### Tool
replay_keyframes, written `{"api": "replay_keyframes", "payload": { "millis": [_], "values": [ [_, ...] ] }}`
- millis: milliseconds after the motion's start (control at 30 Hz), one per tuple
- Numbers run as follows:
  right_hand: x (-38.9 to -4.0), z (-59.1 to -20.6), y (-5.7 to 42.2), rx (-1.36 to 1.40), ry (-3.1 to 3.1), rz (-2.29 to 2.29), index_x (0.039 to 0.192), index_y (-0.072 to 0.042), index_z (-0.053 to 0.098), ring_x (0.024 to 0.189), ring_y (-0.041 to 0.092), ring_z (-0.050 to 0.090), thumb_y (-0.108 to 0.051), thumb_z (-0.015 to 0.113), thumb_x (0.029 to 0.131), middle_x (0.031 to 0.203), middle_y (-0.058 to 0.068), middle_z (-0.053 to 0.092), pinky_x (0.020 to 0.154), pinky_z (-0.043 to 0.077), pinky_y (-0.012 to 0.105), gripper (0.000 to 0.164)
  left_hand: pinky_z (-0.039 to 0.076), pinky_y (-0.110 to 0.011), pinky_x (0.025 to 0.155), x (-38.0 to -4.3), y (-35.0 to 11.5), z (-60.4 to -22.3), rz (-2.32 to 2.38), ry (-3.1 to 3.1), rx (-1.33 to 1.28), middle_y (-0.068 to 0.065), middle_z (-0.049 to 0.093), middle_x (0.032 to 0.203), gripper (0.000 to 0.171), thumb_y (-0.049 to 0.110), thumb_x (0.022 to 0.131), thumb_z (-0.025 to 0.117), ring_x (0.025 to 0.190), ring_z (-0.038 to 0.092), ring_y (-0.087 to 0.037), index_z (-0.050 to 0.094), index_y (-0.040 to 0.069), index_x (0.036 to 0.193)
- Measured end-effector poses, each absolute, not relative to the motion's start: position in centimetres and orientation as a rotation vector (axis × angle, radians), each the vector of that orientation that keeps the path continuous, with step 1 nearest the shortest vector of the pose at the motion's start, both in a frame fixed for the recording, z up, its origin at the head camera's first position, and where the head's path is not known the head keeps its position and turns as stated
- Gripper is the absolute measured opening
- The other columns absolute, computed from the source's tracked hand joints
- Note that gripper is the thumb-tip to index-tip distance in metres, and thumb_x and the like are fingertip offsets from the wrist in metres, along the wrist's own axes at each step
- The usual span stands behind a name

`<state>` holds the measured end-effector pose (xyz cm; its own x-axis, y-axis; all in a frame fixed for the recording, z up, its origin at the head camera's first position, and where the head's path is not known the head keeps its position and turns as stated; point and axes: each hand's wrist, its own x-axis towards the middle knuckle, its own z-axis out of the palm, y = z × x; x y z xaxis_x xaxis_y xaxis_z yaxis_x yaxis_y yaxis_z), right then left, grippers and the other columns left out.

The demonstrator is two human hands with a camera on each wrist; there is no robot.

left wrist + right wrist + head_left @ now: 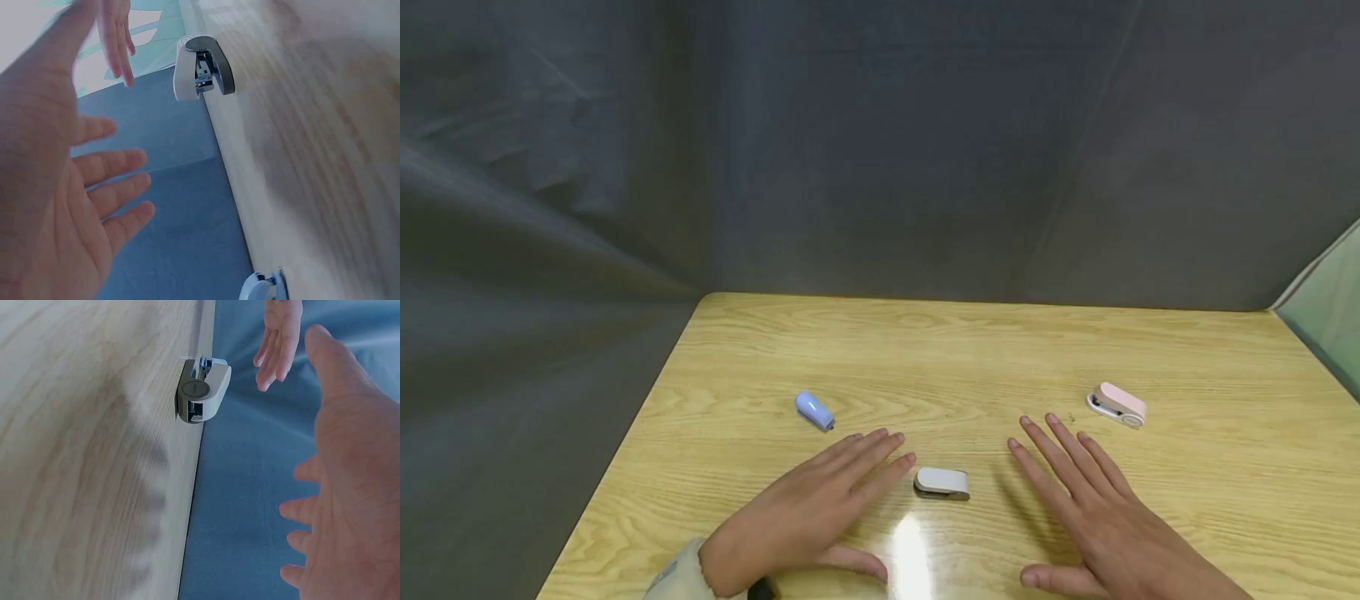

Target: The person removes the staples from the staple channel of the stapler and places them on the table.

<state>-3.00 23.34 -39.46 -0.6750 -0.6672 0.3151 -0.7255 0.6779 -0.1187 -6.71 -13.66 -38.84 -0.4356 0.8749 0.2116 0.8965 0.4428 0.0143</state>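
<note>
A small white-topped stapler (942, 481) with a dark grey base lies on the wooden table between the two hands. My left hand (820, 504) is spread just to the left of it, fingers extended and thumb apart, holding nothing. On the other side, my right hand (1097, 521) hovers with straight, fanned fingers, also holding nothing. In the right wrist view, the white stapler (206, 390) shows its round pivot. A pink stapler (1122, 400) with a white base sits beyond the right fingertips. Past the left hand lies a small light blue object (814, 409) with a rounded end.
The light wood tabletop (925, 350) has a bright reflection near its front. Dark grey cloth (925, 167) hangs behind the far edge and along the left side. A pale green surface (1326, 300) shows beyond the right edge.
</note>
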Motion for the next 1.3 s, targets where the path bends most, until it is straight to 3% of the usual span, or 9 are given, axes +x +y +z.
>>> {"api": "replay_keyframes", "payload": {
  "millis": [133, 367, 567, 667, 867, 1200, 1300],
  "values": [
    [-3.1, -39.5, 23.2, 1.139, -2.659, 0.341, 0.162, -0.003, 0.025, 0.154, 0.04, 0.008, -0.068, 0.068, 0.088, 0.168, 0.021, 0.016, 0.121, -0.006, 0.039, 0.107, 0.027, -0.039, 0.118, -6.9, -13.7, -39.3, -0.224, -2.516, -1.526, -0.017, 0.033, 0.162, 0.104, 0.068, 0.091, 0.063, 0.15, 0.03, -0.027, 0.021, 0.005, 0.163],
    [-3.3, -39.4, 22.7, 1.15, -2.666, 0.323, 0.162, -0.006, 0.026, 0.153, 0.038, 0.013, -0.069, 0.065, 0.09, 0.169, 0.016, 0.015, 0.122, -0.003, 0.038, 0.104, 0.028, -0.038, 0.118, -7.4, -13.3, -40.0, -0.289, -2.526, -1.489, -0.014, 0.036, 0.161, 0.106, 0.073, 0.091, 0.059, 0.148, 0.034, -0.027, 0.019, 0.008, 0.164],
    [-3.6, -39.3, 22.2, 1.145, -2.678, 0.323, 0.163, -0.008, 0.025, 0.154, 0.034, 0.016, -0.065, 0.069, 0.089, 0.169, 0.012, 0.019, 0.122, 0.0, 0.034, 0.103, 0.042, -0.036, 0.107, -8.5, -12.3, -40.3, -0.2, -2.49, -1.457, -0.006, 0.055, 0.134, 0.099, 0.072, 0.092, 0.059, 0.117, 0.055, -0.02, 0.03, 0.007, 0.161],
    [-3.7, -39.5, 22.1, 1.146, -2.672, 0.319, 0.163, -0.007, 0.025, 0.153, 0.034, 0.017, -0.065, 0.068, 0.09, 0.168, 0.013, 0.022, 0.122, 0.002, 0.033, 0.103, 0.047, -0.034, 0.097, -9.0, -11.9, -40.4, -0.171, -2.499, -1.45, -0.003, 0.057, 0.125, 0.097, 0.074, 0.093, 0.054, 0.107, 0.057, -0.017, 0.033, 0.008, 0.16],
    [-4.1, -39.9, 21.3, 1.155, -2.662, 0.345, 0.163, -0.008, 0.024, 0.152, 0.033, 0.021, -0.064, 0.067, 0.092, 0.168, 0.01, 0.022, 0.121, 0.003, 0.031, 0.1, 0.049, -0.032, 0.083, -9.5, -11.7, -40.7, -0.203, -2.554, -1.413, -0.001, 0.058, 0.119, 0.095, 0.077, 0.092, 0.051, 0.101, 0.058, -0.015, 0.036, 0.009, 0.158],
    [-5.1, -39.7, 19.6, 1.143, -2.671, 0.324, 0.164, -0.01, 0.024, 0.151, 0.031, 0.025, -0.062, 0.062, 0.097, 0.167, 0.009, 0.026, 0.12, 0.004, 0.03, 0.093, 0.049, -0.032, 0.084, -10.2, -12.4, -40.4, -0.244, -2.607, -1.409, 0.0, 0.059, 0.12, 0.086, 0.071, 0.098, 0.047, 0.095, 0.056, -0.012, 0.039, 0.01, 0.158],
    [-5.6, -39.9, 19.0, 1.129, -2.713, 0.33, 0.162, -0.011, 0.03, 0.147, 0.027, 0.032, -0.062, 0.062, 0.096, 0.162, 0.005, 0.034, 0.119, 0.013, 0.033, 0.089, 0.047, -0.029, 0.081, -10.5, -12.3, -40.7, -0.295, -2.636, -1.433, 0.001, 0.059, 0.118, 0.081, 0.069, 0.099, 0.049, 0.094, 0.054, -0.011, 0.046, 0.01, 0.153]
  ]
}}
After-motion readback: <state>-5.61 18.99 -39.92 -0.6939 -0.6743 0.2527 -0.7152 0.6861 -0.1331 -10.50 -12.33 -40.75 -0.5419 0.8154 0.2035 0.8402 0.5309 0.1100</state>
